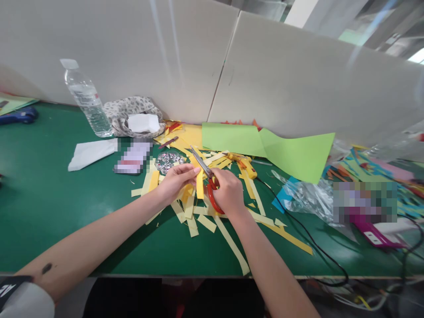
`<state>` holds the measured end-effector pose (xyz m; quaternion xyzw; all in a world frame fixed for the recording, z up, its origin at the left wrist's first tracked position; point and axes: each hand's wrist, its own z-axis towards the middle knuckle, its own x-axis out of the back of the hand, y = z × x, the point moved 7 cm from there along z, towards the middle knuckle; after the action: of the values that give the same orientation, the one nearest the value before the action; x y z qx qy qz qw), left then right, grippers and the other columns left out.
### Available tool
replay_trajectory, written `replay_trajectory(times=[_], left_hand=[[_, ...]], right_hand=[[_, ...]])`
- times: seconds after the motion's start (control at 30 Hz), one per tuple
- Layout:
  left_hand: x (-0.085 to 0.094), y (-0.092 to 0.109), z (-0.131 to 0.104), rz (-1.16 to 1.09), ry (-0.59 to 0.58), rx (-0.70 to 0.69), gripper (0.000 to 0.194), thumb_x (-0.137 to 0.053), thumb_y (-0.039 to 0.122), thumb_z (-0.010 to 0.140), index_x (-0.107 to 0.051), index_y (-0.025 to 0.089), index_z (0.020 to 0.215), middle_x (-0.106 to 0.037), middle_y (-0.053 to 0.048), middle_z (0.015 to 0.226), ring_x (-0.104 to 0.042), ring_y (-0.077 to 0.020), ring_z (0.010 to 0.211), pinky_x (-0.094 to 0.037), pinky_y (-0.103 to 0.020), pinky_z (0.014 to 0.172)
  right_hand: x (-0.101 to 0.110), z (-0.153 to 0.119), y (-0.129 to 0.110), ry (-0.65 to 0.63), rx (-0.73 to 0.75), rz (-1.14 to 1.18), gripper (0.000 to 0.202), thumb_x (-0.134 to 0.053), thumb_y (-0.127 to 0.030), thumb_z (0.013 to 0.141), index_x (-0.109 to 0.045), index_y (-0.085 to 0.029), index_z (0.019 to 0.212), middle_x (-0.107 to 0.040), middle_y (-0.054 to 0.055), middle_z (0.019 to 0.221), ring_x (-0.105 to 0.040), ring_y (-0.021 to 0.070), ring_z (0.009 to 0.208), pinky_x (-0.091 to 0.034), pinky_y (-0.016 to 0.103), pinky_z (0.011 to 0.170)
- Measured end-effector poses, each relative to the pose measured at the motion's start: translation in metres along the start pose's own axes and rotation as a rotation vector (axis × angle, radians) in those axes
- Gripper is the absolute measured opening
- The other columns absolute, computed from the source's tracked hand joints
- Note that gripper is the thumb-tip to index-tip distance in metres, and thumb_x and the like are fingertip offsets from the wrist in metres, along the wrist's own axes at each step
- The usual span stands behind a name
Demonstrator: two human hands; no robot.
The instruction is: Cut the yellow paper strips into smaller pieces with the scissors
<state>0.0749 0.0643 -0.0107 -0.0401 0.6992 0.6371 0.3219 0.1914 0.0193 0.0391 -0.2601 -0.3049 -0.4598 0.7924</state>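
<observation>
Green table, pale partition boards, perhaps windows beyond

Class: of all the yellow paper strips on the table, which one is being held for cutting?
The strip pinched by the left hand, hanging beside the red-handled scissors; the others lie loose.

Both forearms were bare up to the elbow. The left hand and the right hand wore no gloves or rings. On the left upper arm sat a white sleeve with a black band.
</observation>
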Motion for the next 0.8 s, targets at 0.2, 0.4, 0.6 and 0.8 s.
replay_trajectory(times=[0.2, 0.4, 0.6, 0.8], left_hand=[[0.004, -0.001, 0.001, -0.021, 0.06, 0.001, 0.01, -0.073, 0.025, 0.067, -0.068, 0.016, 0.068, -0.065, 0.0, 0.067, -0.058, -0.0068, 0.06, -0.047, -0.02, 0.064], [0.022, -0.004, 0.003, -0.035, 0.259, -0.004, 0.015, -0.076, 0.027, 0.063, -0.067, 0.015, 0.067, -0.061, 0.001, 0.063, -0.054, -0.0053, 0.057, -0.044, -0.018, 0.059], [0.028, -0.007, 0.005, -0.022, 0.322, 0.002, 0.018, -0.078, 0.026, 0.06, -0.066, 0.015, 0.068, -0.059, 0.001, 0.062, -0.054, -0.0055, 0.056, -0.044, -0.018, 0.058], [0.025, -0.009, 0.005, -0.02, 0.298, 0.016, 0.019, -0.078, 0.026, 0.059, -0.065, 0.015, 0.068, -0.058, 0.002, 0.058, -0.053, -0.0059, 0.055, -0.042, -0.018, 0.056]], right_hand=[[-0.003, -0.001, 0.01, 0.006, -0.125, 0.058, 0.024, -0.058, -0.037, 0.072, -0.057, -0.017, 0.085, -0.061, 0.004, 0.068, -0.056, 0.0177, 0.063, -0.04, 0.027, 0.059], [0.001, 0.0, 0.023, 0.027, -0.342, 0.307, 0.025, -0.06, -0.042, 0.072, -0.055, -0.021, 0.084, -0.06, 0.0, 0.066, -0.056, 0.0142, 0.058, -0.044, 0.026, 0.059], [-0.005, -0.001, 0.015, -0.036, -0.368, 0.544, 0.026, -0.065, -0.035, 0.068, -0.054, -0.022, 0.087, -0.063, 0.0, 0.072, -0.061, 0.0153, 0.064, -0.05, 0.027, 0.063], [-0.014, -0.001, 0.014, -0.091, -0.366, 0.646, 0.024, -0.065, -0.028, 0.066, -0.054, -0.022, 0.086, -0.064, -0.001, 0.072, -0.063, 0.0155, 0.064, -0.052, 0.029, 0.067]])
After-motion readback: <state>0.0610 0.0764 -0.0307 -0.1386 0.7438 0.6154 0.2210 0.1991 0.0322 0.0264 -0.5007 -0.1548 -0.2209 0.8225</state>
